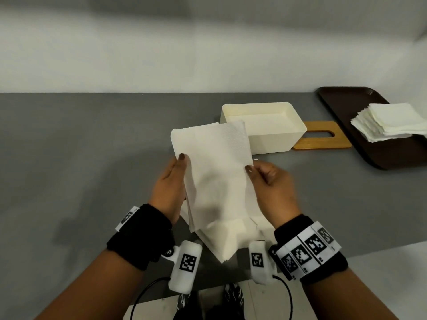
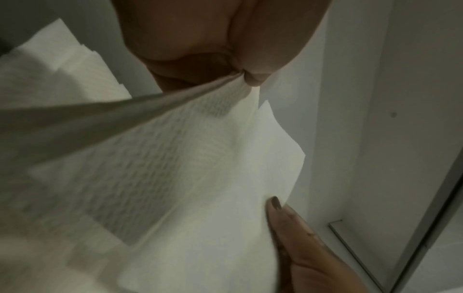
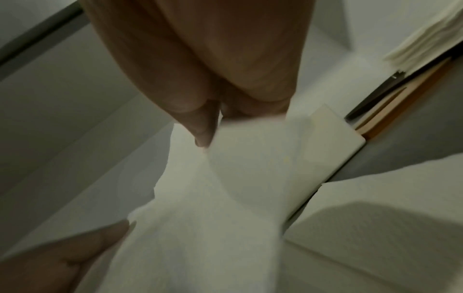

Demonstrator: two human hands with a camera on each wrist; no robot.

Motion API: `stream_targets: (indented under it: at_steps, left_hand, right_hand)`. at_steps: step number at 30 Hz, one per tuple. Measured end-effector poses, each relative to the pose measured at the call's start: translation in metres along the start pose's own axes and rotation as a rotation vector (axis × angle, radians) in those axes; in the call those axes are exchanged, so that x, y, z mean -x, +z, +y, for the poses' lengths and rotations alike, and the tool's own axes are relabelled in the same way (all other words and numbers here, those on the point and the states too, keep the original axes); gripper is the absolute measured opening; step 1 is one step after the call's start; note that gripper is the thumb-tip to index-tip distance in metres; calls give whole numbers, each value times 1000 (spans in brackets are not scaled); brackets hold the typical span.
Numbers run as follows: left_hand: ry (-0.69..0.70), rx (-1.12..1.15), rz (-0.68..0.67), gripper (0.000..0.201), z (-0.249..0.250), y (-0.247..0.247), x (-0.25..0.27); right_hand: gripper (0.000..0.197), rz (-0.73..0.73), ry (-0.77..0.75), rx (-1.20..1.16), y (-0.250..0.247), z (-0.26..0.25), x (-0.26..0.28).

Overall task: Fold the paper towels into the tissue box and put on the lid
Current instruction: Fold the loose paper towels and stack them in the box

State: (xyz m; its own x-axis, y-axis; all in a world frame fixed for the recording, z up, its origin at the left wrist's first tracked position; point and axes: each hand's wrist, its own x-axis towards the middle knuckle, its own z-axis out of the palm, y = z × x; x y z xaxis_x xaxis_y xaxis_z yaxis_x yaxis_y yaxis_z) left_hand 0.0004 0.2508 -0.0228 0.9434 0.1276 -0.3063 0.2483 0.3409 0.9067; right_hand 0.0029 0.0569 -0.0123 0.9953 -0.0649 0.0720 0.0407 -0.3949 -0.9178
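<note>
A folded white paper towel (image 1: 212, 167) is held up off the grey table between both hands. My left hand (image 1: 172, 183) pinches its left edge with the thumb on top. My right hand (image 1: 269, 183) pinches the right edge the same way. The left wrist view shows the towel (image 2: 200, 178) pinched tight at my left hand (image 2: 240, 75). In the right wrist view the towel (image 3: 213, 208) hangs from my right hand (image 3: 215, 119). Under the hands lies a small pile of folded towels (image 1: 231, 239). The cream tissue box (image 1: 275, 135) stands open behind the towel. Its wooden slotted lid (image 1: 323, 142) lies flat to the right.
A dark brown tray (image 1: 346, 100) at the right edge of the table carries a stack of unfolded towels (image 1: 392, 121). The grey table (image 1: 80, 146) runs to a pale wall behind. Its front edge is just below my wrists, with shoes visible on the floor.
</note>
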Motion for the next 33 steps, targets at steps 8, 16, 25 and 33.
stream_targets:
  at_steps: [8,16,25,33]
  left_hand:
    - [-6,-33,-24,32,1,3,-1]
    - [8,-72,-19,35,-2,5,-1]
    - [96,-100,-107,29,0,11,-4]
    - [351,-308,-319,21,4,19,-9]
  right_hand:
    - [17,-74,70,-292,9,-13,-1]
    - [16,-53,172,-209,33,4,-3]
    - [12,-50,170,-164,33,0,-9]
    - [45,-211,269,-329,5,-9,-24]
